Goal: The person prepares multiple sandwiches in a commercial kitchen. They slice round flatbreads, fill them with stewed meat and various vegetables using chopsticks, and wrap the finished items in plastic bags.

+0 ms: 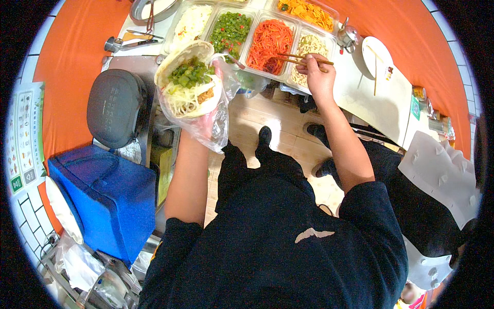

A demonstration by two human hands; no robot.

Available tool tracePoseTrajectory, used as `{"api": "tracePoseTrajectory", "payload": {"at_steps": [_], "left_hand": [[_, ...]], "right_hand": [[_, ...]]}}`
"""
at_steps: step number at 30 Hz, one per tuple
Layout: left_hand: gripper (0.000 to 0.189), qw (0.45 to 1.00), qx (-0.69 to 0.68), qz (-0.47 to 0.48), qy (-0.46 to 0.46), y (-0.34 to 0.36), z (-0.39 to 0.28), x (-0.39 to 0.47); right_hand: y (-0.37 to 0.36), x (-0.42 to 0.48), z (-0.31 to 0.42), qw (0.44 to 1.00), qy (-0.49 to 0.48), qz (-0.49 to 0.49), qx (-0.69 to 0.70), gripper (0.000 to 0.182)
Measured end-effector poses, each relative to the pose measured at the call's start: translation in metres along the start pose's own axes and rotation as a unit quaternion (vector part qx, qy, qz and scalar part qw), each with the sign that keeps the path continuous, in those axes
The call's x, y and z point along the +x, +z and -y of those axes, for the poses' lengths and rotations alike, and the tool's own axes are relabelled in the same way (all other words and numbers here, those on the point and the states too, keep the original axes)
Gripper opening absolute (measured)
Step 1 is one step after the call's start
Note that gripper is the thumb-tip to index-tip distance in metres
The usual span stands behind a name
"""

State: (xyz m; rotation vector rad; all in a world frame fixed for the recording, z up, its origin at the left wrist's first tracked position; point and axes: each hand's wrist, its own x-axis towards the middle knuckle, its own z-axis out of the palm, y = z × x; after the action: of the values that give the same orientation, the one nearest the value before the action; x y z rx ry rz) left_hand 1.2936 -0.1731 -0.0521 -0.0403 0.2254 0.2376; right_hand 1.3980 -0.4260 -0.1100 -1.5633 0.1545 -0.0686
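Note:
In my left hand (206, 121), through a clear plastic bag (222, 135), I hold up an opened round flatbread (166, 69). Inside it lie chopped green peppers (191, 73), pale shreds (179, 100) and a brown filling (205, 95). My right hand (321, 79) grips a pair of wooden chopsticks (308, 61). Their tips reach into the tub of shredded carrot (270, 42). Below that hand stands a tub of pale shredded food (310, 46), partly hidden. A tub of chopped green peppers with red bits (230, 31) is left of the carrot.
Left are a black electric griddle (114, 108) and a blue insulated box (112, 201). Further tubs hold white shreds (193, 23) and orange slices (308, 14). A metal pot (348, 34) and a white plate (372, 50) with chopsticks sit right. Another person (409, 185) stands close at my right.

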Motion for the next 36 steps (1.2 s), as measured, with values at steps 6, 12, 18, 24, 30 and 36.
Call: {"api": "tracePoseTrajectory", "payload": {"at_steps": [6, 12, 18, 24, 30, 36], "left_hand": [[0.068, 0.999, 0.03, 0.028, 0.035, 0.012, 0.017, 0.004], [0.068, 0.999, 0.033, 0.012, 0.001, -0.011, 0.009, 0.02], [0.058, 0.998, -0.021, 0.021, -0.058, -0.012, 0.013, 0.041], [0.05, 0.996, -0.012, 0.049, -0.072, -0.004, 0.012, 0.057], [0.057, 0.986, -0.007, 0.139, -0.097, -0.001, 0.016, 0.08], [0.081, 0.987, -0.053, 0.048, -0.142, 0.004, 0.021, 0.101]], "right_hand": [[0.012, -0.002, -0.009, 0.998, 0.044, 0.036, -0.017, 0.023], [0.018, -0.006, -0.004, 0.999, 0.008, 0.041, 0.008, 0.021], [0.032, -0.005, -0.048, 0.998, -0.002, 0.03, -0.049, 0.023], [0.022, -0.003, -0.019, 0.998, 0.038, -0.008, 0.058, 0.023], [0.006, -0.003, 0.01, 0.998, 0.018, -0.028, 0.044, 0.02], [-0.004, 0.001, 0.015, 0.999, 0.021, -0.026, 0.024, 0.019]]}}
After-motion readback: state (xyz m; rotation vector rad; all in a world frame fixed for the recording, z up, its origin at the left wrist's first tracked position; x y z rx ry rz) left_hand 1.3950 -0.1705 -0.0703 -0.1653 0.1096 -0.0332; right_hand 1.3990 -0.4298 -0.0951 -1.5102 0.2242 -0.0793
